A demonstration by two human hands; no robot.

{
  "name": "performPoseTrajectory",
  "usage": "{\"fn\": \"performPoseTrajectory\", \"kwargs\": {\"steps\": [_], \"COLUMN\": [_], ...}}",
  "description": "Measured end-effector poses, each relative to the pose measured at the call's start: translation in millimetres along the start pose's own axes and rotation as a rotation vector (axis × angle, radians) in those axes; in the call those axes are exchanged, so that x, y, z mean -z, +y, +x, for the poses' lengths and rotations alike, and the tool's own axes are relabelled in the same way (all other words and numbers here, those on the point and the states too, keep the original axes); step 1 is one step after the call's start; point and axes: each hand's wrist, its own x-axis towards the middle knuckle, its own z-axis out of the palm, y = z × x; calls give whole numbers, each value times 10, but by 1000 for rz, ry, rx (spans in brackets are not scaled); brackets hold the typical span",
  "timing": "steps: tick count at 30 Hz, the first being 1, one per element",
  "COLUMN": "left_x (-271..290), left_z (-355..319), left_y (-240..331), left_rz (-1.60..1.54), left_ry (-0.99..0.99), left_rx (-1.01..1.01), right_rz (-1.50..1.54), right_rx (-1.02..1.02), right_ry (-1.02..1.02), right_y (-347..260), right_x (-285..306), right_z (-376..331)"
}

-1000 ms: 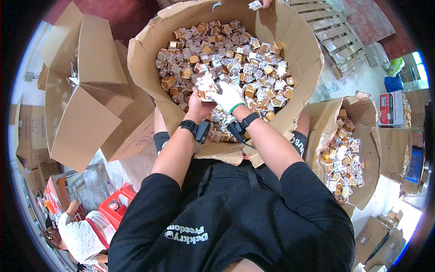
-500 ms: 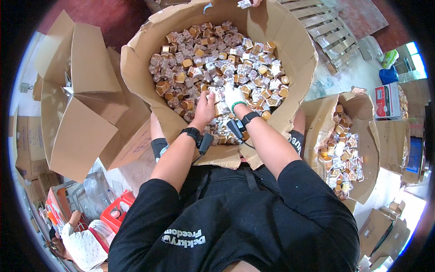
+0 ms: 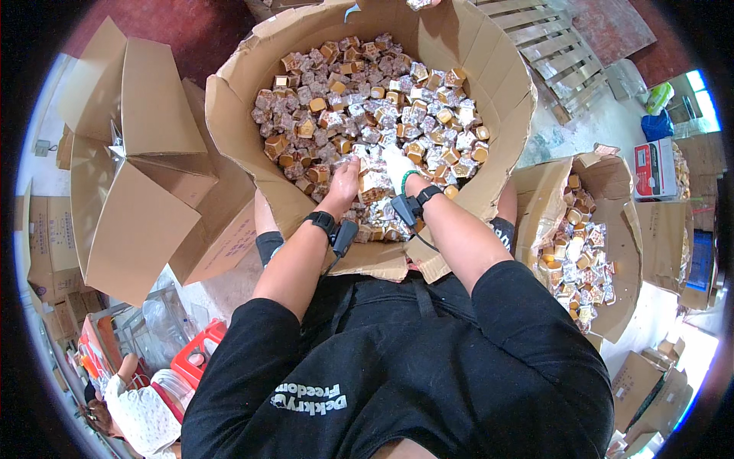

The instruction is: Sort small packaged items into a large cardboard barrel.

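Observation:
A large round-sided cardboard box [image 3: 497, 84] stands between my legs, heaped with small gold, brown and white house-shaped pieces [image 3: 321, 103], many in clear shiny wrapping. Both my hands reach into the near part of the heap. My left hand [image 3: 345, 182] is bare, its fingers curled at the pieces; what they grip is hidden. Right beside it, my right hand [image 3: 398, 164] wears a white glove, and its fingertips blend into the bright wrappers. Between the hands lies a patterned brown-and-white piece [image 3: 375, 185]. Black straps with small devices circle both wrists.
An open cardboard box [image 3: 141, 176] with raised flaps stands at left. At right, a smaller box [image 3: 623, 252] holds similar pieces. Across the large box, another person's fingers hold a wrapped piece [image 3: 418, 4]. A wooden pallet [image 3: 547, 50] lies far right; someone in white [image 3: 145, 417] is lower left.
My left hand has shifted slightly down, and my right hand has turned a little. The patterned piece between them shows more. The other person's hand has moved slightly away at the top edge.

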Motion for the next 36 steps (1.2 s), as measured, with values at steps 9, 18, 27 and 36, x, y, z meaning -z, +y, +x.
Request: {"fn": "performPoseTrajectory", "kwargs": {"steps": [9,18,27,36], "left_x": [-736,-326,-305,-246], "left_z": [50,116,50,174], "left_y": [678,632,700,545], "left_rz": [-723,-1004,-996,-1038], "left_ry": [-269,-420,-464,-461], "left_rx": [353,241,262,245], "right_rz": [-54,-471,-608,-694], "right_rx": [56,751,934,1078], "right_ry": [353,99,157,22], "right_y": [863,-1187,-1202,-1279], "right_x": [892,170,144,157], "right_z": [1180,-810,-863,-823]}}
